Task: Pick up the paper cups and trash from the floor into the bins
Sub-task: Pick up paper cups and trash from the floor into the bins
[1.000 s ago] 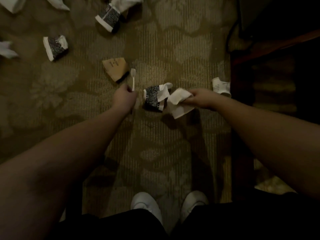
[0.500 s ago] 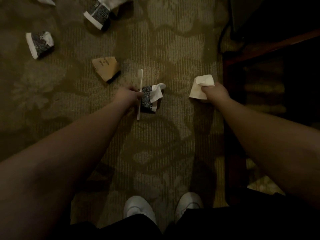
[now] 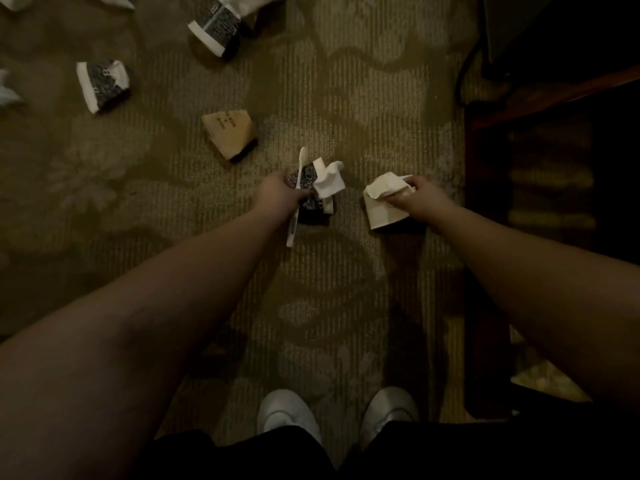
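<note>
Two hands low over carpet [image 3: 346, 271]: left hand [image 3: 278, 192] grips toothbrush [image 3: 297, 199] and patterned cup [image 3: 311, 199]; right hand [image 3: 414, 197] grips tissue [image 3: 381, 187] and white cup [image 3: 384, 213].

- Both forearms are bare from the elbow down to the left hand [image 3: 277, 192] and right hand [image 3: 420, 199]; no sleeves, watch or rings show.
- Dark trousers [image 3: 450, 452] below the arms.
- White shoes [image 3: 287, 415], rounded toes, well behind both hands.
</note>
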